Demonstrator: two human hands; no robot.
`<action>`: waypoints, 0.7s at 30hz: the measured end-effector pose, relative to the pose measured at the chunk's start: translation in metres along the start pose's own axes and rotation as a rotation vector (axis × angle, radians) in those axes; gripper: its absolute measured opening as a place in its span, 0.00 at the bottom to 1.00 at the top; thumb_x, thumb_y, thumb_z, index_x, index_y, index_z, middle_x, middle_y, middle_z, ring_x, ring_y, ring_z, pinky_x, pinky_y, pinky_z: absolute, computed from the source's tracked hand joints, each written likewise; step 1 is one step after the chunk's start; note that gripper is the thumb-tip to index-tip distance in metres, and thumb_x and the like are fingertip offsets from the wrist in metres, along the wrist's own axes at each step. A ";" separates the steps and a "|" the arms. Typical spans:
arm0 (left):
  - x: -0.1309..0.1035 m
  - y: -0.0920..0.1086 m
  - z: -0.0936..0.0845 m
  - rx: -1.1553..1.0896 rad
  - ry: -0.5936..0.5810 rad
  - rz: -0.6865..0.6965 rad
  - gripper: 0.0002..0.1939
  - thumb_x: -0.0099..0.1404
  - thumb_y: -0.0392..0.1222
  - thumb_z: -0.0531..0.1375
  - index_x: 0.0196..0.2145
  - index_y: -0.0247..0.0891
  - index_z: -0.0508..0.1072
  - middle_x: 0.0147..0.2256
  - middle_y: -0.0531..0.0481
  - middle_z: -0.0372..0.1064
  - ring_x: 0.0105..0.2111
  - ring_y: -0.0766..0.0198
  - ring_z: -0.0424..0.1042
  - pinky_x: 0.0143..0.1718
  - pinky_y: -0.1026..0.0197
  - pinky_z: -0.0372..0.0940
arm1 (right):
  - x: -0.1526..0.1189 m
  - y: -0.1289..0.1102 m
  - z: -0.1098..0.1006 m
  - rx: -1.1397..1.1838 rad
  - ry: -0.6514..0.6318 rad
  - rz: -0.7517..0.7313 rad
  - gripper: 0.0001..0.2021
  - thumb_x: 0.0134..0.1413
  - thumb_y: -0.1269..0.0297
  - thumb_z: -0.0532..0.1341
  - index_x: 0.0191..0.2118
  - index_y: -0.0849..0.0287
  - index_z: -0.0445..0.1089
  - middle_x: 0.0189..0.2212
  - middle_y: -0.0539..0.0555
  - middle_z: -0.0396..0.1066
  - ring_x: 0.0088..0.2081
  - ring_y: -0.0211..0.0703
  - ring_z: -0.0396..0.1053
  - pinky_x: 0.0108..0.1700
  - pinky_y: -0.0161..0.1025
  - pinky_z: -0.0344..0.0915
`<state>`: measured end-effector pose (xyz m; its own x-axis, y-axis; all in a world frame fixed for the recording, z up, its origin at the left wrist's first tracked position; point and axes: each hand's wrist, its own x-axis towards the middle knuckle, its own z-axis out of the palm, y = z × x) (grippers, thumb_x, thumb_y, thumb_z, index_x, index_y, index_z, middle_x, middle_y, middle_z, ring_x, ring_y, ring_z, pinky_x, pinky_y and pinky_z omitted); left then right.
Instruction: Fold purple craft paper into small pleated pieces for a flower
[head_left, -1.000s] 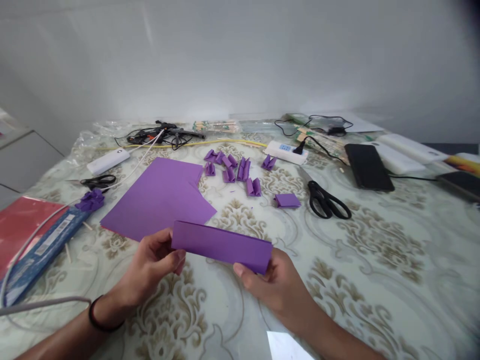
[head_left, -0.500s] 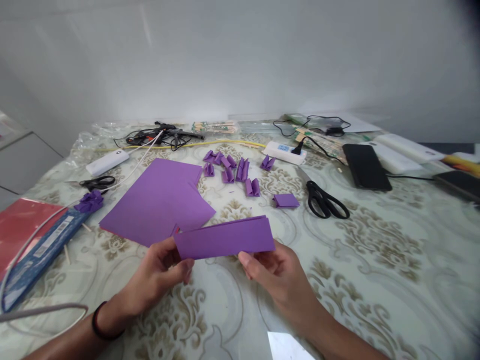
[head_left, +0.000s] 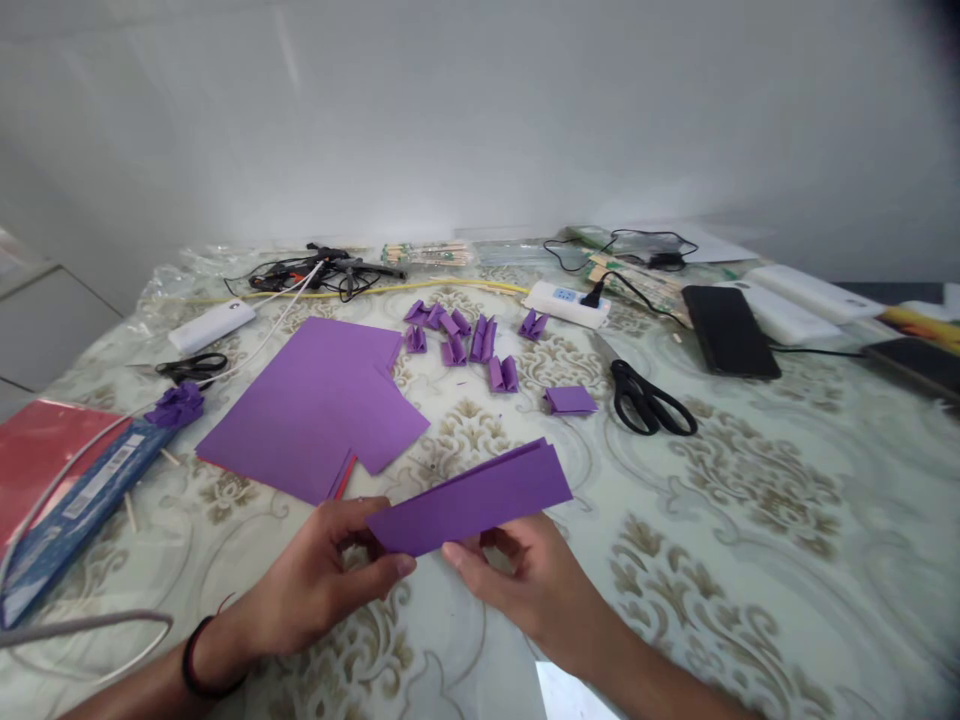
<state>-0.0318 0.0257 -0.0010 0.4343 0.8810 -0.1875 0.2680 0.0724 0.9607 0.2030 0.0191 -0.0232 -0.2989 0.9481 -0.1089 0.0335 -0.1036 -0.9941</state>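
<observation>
A folded strip of purple paper (head_left: 480, 500) is held above the table, tilted with its right end higher. My left hand (head_left: 337, 570) grips its lower left corner, thumb in front and fingers behind. Along the bottom edge my right hand (head_left: 525, 580) pinches the strip, its other fingers partly hidden behind. Larger purple paper sheets (head_left: 307, 400) lie beyond my left hand, a red edge showing underneath. Several small folded purple paper pieces (head_left: 482, 340) are grouped farther back, and one flat folded piece (head_left: 571, 400) sits to their right.
Black-handled scissors (head_left: 649, 400) lie at right, near a black phone (head_left: 729, 330). A white power strip (head_left: 568, 303) stands behind them. At left are smaller scissors (head_left: 191, 367), a white power bank (head_left: 212, 323), a purple crumpled piece (head_left: 176, 404), and a blue-and-red packet (head_left: 90, 490). Cables (head_left: 322, 270) lie at the back.
Both hands have brought the strip lower and closer, and its left end has dropped so it slants more. My right hand has shifted left along the bottom edge.
</observation>
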 end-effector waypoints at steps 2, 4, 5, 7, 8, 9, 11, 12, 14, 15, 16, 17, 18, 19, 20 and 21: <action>0.000 0.001 0.001 0.025 -0.003 0.018 0.12 0.72 0.50 0.66 0.38 0.38 0.81 0.34 0.48 0.76 0.34 0.60 0.71 0.36 0.62 0.67 | 0.001 -0.002 0.001 -0.005 -0.007 0.005 0.16 0.60 0.53 0.67 0.29 0.56 0.66 0.25 0.47 0.62 0.29 0.39 0.62 0.32 0.36 0.63; 0.000 0.002 0.001 0.044 -0.013 0.029 0.12 0.72 0.49 0.66 0.38 0.38 0.81 0.34 0.48 0.76 0.35 0.58 0.73 0.38 0.61 0.68 | 0.001 -0.005 0.002 -0.005 -0.021 -0.002 0.14 0.59 0.56 0.68 0.28 0.55 0.65 0.25 0.46 0.62 0.28 0.39 0.62 0.32 0.36 0.63; 0.000 0.003 0.001 0.051 -0.014 0.034 0.12 0.72 0.49 0.66 0.37 0.38 0.81 0.33 0.48 0.76 0.36 0.58 0.73 0.38 0.61 0.68 | 0.001 -0.006 0.002 -0.007 -0.034 -0.008 0.14 0.59 0.57 0.67 0.28 0.55 0.65 0.25 0.46 0.61 0.28 0.39 0.62 0.32 0.36 0.62; 0.000 0.004 0.001 0.071 -0.018 0.043 0.11 0.72 0.49 0.65 0.38 0.39 0.80 0.33 0.48 0.75 0.36 0.57 0.74 0.38 0.61 0.68 | 0.001 -0.009 0.004 -0.014 -0.059 -0.018 0.14 0.59 0.59 0.66 0.27 0.55 0.63 0.24 0.45 0.59 0.28 0.38 0.60 0.32 0.36 0.61; -0.001 0.004 0.001 0.083 -0.017 0.046 0.11 0.72 0.49 0.65 0.38 0.39 0.80 0.33 0.49 0.75 0.36 0.57 0.74 0.38 0.61 0.69 | 0.001 -0.010 0.005 -0.020 -0.066 -0.021 0.14 0.59 0.60 0.66 0.27 0.55 0.62 0.24 0.45 0.59 0.28 0.38 0.60 0.32 0.36 0.60; -0.001 0.004 0.001 0.097 -0.014 0.050 0.11 0.72 0.49 0.65 0.38 0.39 0.80 0.33 0.48 0.75 0.35 0.58 0.74 0.38 0.61 0.69 | 0.001 -0.012 0.005 -0.026 -0.069 -0.023 0.14 0.59 0.60 0.65 0.26 0.55 0.62 0.24 0.45 0.58 0.28 0.38 0.59 0.32 0.37 0.60; -0.002 0.005 0.001 0.131 -0.007 0.052 0.11 0.71 0.49 0.65 0.37 0.39 0.80 0.32 0.48 0.75 0.33 0.58 0.73 0.37 0.60 0.69 | 0.001 -0.013 0.006 -0.039 -0.061 -0.031 0.14 0.59 0.61 0.65 0.26 0.55 0.62 0.24 0.45 0.58 0.28 0.38 0.59 0.32 0.37 0.60; -0.002 0.005 0.001 0.145 0.000 0.047 0.11 0.71 0.49 0.65 0.37 0.38 0.80 0.32 0.48 0.75 0.33 0.59 0.73 0.37 0.60 0.70 | 0.001 -0.014 0.006 -0.045 -0.059 -0.035 0.14 0.59 0.61 0.64 0.26 0.55 0.62 0.24 0.45 0.59 0.28 0.38 0.59 0.32 0.37 0.59; -0.003 0.003 0.001 0.158 0.020 0.039 0.11 0.71 0.49 0.65 0.40 0.38 0.80 0.34 0.46 0.77 0.33 0.58 0.73 0.38 0.60 0.70 | 0.001 -0.014 0.005 -0.053 -0.043 -0.046 0.14 0.59 0.60 0.64 0.26 0.55 0.61 0.24 0.46 0.59 0.28 0.39 0.59 0.32 0.38 0.59; -0.004 0.001 0.000 0.160 0.031 0.035 0.11 0.70 0.48 0.65 0.42 0.38 0.80 0.36 0.46 0.78 0.34 0.58 0.74 0.39 0.59 0.71 | 0.001 -0.015 0.004 -0.054 -0.035 -0.049 0.14 0.60 0.60 0.64 0.26 0.55 0.61 0.24 0.46 0.59 0.28 0.39 0.59 0.32 0.38 0.59; -0.005 -0.002 0.000 0.160 0.052 0.035 0.12 0.69 0.48 0.66 0.45 0.38 0.80 0.38 0.45 0.79 0.36 0.57 0.75 0.40 0.59 0.71 | 0.001 -0.015 0.003 -0.053 -0.028 -0.050 0.15 0.60 0.60 0.64 0.26 0.55 0.61 0.24 0.46 0.59 0.28 0.39 0.59 0.32 0.38 0.58; -0.006 -0.005 -0.001 0.161 0.073 0.036 0.13 0.68 0.47 0.66 0.47 0.38 0.80 0.40 0.44 0.79 0.37 0.56 0.75 0.41 0.58 0.72 | 0.001 -0.015 0.002 -0.048 -0.023 -0.050 0.15 0.61 0.60 0.64 0.26 0.55 0.60 0.24 0.46 0.59 0.28 0.39 0.59 0.32 0.38 0.58; -0.007 -0.008 -0.003 0.160 0.099 0.039 0.15 0.67 0.47 0.67 0.48 0.38 0.80 0.40 0.43 0.80 0.39 0.54 0.76 0.41 0.57 0.72 | 0.000 -0.015 0.001 -0.040 -0.021 -0.052 0.16 0.62 0.59 0.64 0.26 0.55 0.60 0.24 0.46 0.59 0.28 0.39 0.59 0.31 0.38 0.58; -0.008 -0.011 -0.004 0.155 0.134 0.031 0.18 0.65 0.46 0.68 0.51 0.38 0.79 0.42 0.43 0.80 0.40 0.53 0.76 0.42 0.57 0.72 | 0.000 -0.015 0.000 -0.031 -0.017 -0.054 0.16 0.63 0.59 0.63 0.26 0.54 0.60 0.24 0.45 0.58 0.27 0.39 0.58 0.32 0.38 0.57; -0.009 -0.014 -0.005 0.154 0.147 0.022 0.19 0.65 0.46 0.69 0.51 0.38 0.79 0.41 0.43 0.80 0.39 0.53 0.76 0.41 0.57 0.72 | 0.000 -0.014 -0.001 -0.022 -0.013 -0.060 0.17 0.64 0.58 0.63 0.26 0.54 0.60 0.23 0.45 0.58 0.27 0.38 0.58 0.31 0.38 0.57; -0.009 -0.015 -0.006 0.153 0.148 0.013 0.18 0.65 0.46 0.69 0.51 0.38 0.79 0.39 0.45 0.79 0.37 0.55 0.75 0.39 0.58 0.71 | 0.001 -0.014 -0.002 -0.015 -0.005 -0.070 0.17 0.64 0.58 0.63 0.26 0.54 0.60 0.23 0.45 0.58 0.27 0.39 0.57 0.31 0.38 0.57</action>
<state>-0.0450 0.0192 -0.0121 0.3107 0.9413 -0.1321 0.3953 -0.0016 0.9186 0.2040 0.0217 -0.0093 -0.3057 0.9513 -0.0394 0.0266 -0.0328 -0.9991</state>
